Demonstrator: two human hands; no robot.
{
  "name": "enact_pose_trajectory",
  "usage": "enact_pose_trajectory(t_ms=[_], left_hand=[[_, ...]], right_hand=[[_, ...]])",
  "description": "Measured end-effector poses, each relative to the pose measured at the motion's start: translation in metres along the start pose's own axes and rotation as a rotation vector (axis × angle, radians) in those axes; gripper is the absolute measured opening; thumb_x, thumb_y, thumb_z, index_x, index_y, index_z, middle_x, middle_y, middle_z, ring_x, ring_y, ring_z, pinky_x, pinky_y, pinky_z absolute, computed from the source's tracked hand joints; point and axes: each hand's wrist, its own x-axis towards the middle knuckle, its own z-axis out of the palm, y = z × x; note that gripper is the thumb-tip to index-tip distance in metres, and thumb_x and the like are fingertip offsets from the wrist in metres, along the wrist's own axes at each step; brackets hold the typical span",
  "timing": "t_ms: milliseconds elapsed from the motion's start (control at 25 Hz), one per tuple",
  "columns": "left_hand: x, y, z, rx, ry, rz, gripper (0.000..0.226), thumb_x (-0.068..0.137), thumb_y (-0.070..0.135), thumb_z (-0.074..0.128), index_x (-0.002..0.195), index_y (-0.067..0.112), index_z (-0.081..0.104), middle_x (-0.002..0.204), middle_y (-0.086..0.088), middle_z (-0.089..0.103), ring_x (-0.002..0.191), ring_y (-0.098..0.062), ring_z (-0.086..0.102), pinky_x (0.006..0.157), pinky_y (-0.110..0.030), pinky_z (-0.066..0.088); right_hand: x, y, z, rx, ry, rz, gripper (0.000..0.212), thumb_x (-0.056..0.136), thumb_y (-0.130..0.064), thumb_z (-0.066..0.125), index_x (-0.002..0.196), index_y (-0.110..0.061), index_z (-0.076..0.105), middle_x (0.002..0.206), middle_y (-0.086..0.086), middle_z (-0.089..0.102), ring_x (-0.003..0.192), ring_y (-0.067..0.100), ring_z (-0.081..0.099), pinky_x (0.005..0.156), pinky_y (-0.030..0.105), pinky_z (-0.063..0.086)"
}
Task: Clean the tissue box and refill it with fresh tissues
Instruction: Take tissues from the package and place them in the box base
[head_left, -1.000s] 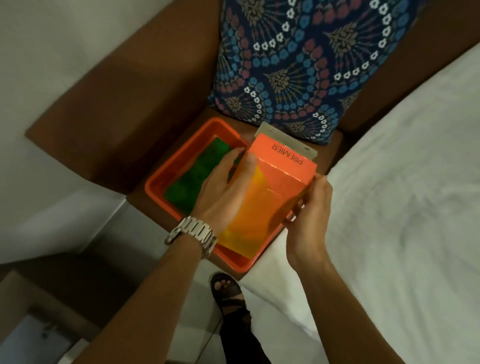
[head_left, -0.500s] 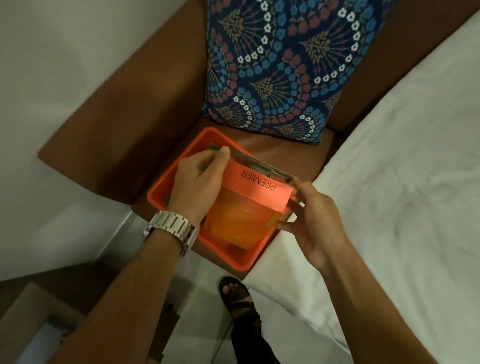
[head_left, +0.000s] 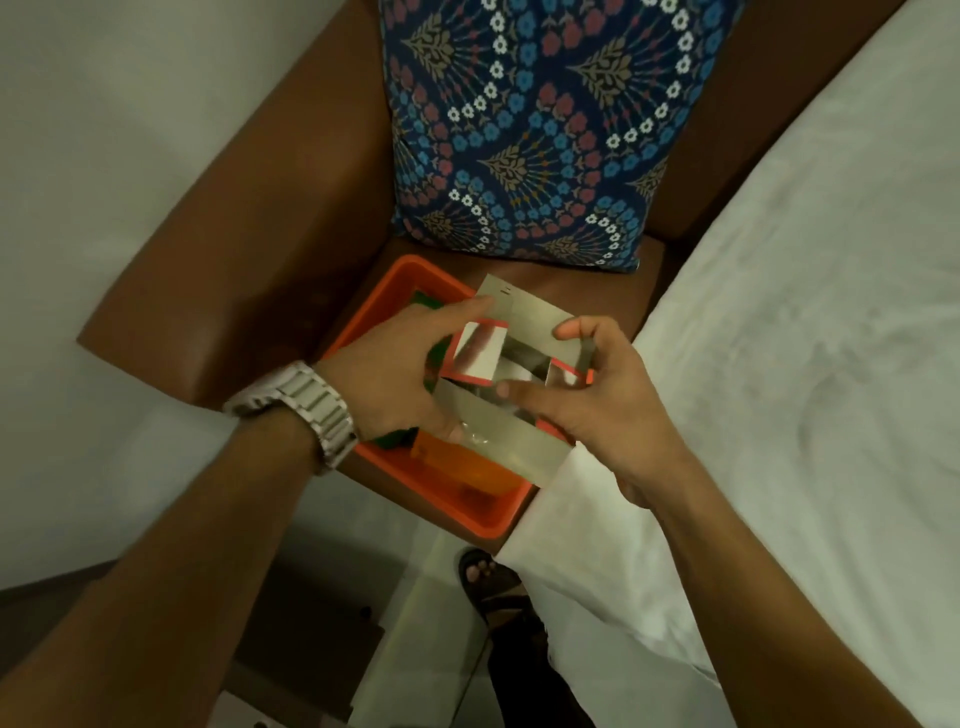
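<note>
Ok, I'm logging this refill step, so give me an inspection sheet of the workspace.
Surface: brown armchair seat, bearing the orange tray.
Job's things: tissue carton held above the tray, end flaps spread open, grey inside showing; whether it holds tissues cannot be told.
Clutter: green and orange items in the tray, partly hidden; patterned cushion against the chair back.
Hands: left hand and right hand both grip the carton's flaps; wristwatch on the left.
Cables: nothing seen.
Surroundings: white bed sheet on the right, plain wall on the left, sandalled foot below.
</note>
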Motion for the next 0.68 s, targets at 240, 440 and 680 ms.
enact_pose_trajectory(t_ms=[240,440,680], left_hand=[[0.012,-0.003,0.004,0.2,0.161,-0.074,0.123,0.048,0.027,0.095,0.146,0.045,0.022,0.115,0.008,0.033,0.112,-0.02,0.044,0.091,-0.04,0.047],[0.008,-0.003,0.009,0.189,0.211,0.011,0.09,0.046,0.032,0.093,0.119,0.037,0.041,0.106,0.005,0.042,0.094,-0.016,0.048,0.073,-0.03,0.044],[0.009,0.009,0.037,-0.152,0.421,0.053,0.051,0.067,0.049,0.078,0.105,0.032,0.049,0.109,0.007,0.054,0.096,-0.01,0.055,0.075,-0.028,0.047]], right_hand=[[-0.005,-0.002,0.0,0.008,-0.121,-0.037,0.042,0.075,-0.012,0.071,0.11,-0.032,0.06,0.099,0.001,0.07,0.071,0.024,0.069,0.059,0.038,0.06],[-0.013,0.006,-0.019,-0.204,0.021,-0.14,0.033,0.084,0.007,0.065,0.089,-0.024,0.077,0.1,-0.012,0.068,0.088,0.006,0.065,0.063,0.018,0.054],[-0.005,0.006,-0.011,-0.566,0.089,-0.232,0.042,0.08,-0.015,0.082,0.12,-0.02,0.072,0.098,-0.017,0.053,0.09,0.004,0.056,0.068,-0.001,0.04]])
